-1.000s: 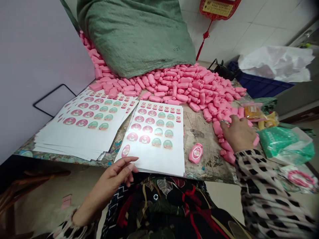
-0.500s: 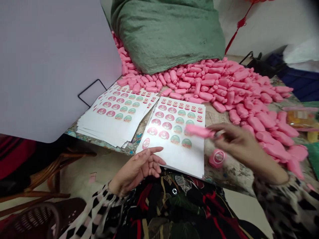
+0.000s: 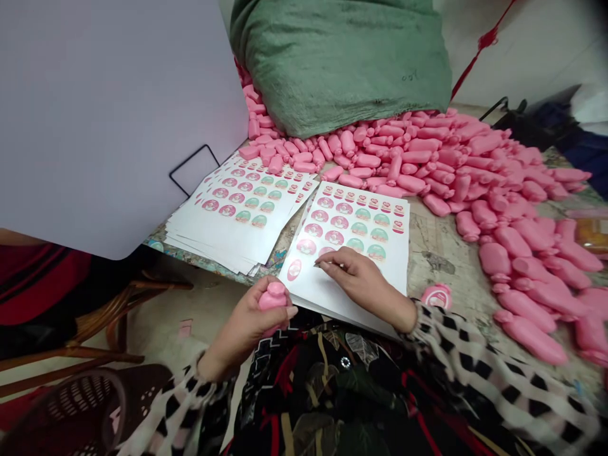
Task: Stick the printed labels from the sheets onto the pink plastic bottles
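In my left hand (image 3: 251, 320) is a small pink plastic bottle (image 3: 274, 296), its neck pointing up and my fingers wrapped round its body. My right hand (image 3: 354, 275) hovers over or touches the front sticker sheet (image 3: 308, 285), which carries rows of pink and green labels. Its thumb and fingers are pinched together near the lower pink labels. A small dark tip shows at the fingertips, too small to name. To the right of the sheet, a pink bottle with a label (image 3: 437, 296) rests on the table.
A large heap of pink bottles (image 3: 418, 155) covers the back and right of the table, spilling from a green sack (image 3: 342, 69). More sticker sheets (image 3: 213, 237) lie to the left, beside a grey panel (image 3: 118, 114). A brown plastic basket (image 3: 90, 405) stands on the floor.
The pink bottle has passed from my right hand into my left, which was open before. My right hand has moved left, over the sticker sheet. The view has shifted slightly.
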The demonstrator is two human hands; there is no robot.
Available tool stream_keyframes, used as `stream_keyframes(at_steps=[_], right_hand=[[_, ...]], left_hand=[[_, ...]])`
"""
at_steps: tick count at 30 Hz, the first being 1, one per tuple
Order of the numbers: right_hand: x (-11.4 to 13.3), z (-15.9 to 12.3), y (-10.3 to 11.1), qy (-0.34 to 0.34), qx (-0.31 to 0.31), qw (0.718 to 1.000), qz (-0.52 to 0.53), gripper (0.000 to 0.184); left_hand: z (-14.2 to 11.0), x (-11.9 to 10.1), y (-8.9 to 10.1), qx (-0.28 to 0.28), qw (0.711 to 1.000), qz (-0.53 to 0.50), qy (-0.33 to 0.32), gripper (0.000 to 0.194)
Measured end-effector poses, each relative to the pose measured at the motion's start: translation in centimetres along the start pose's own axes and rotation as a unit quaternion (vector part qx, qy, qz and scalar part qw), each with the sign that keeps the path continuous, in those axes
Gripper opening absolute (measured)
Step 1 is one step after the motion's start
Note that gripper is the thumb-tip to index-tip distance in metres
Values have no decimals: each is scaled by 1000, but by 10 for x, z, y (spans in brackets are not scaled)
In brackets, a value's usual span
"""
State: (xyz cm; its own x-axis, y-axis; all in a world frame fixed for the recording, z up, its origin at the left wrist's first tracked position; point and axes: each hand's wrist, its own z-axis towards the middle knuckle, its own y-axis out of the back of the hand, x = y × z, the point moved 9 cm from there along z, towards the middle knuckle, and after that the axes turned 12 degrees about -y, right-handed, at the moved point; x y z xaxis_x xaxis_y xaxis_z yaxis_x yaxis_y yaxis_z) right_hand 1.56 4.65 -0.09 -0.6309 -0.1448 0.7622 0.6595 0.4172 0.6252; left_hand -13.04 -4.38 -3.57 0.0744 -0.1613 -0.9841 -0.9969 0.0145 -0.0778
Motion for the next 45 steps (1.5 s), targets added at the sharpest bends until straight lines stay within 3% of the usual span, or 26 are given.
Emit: stream_keyframes(at_steps=[2,4,6,11,20,30,45], right_hand=[[-3,9,-10,-14,-26,997,-67,21],[-3,15,-18,-23,-46,991,-125,21],[-1,18,-22,-29,-67,983,-169,21],[5,20,-29,-25,-89,965,-247,23],[10,19,-32,-21,-68,954,-293,23],[4,17,-36,-26,-53,971,-231,21],[-6,14,-41,-109,-50,984,-132,19]], left_hand=[[-1,-14,17,-43,972,211,-92,18],[-3,-22,13,-40,913,369,-169,27],[-4,-17,2,-14,869,452,-201,39],[0,5,-14,19,824,542,-166,45],[0,11,-21,49,764,618,-178,46],[-2,20,-23,40,737,650,-180,48],[0,19,-26,51,742,644,-177,57]])
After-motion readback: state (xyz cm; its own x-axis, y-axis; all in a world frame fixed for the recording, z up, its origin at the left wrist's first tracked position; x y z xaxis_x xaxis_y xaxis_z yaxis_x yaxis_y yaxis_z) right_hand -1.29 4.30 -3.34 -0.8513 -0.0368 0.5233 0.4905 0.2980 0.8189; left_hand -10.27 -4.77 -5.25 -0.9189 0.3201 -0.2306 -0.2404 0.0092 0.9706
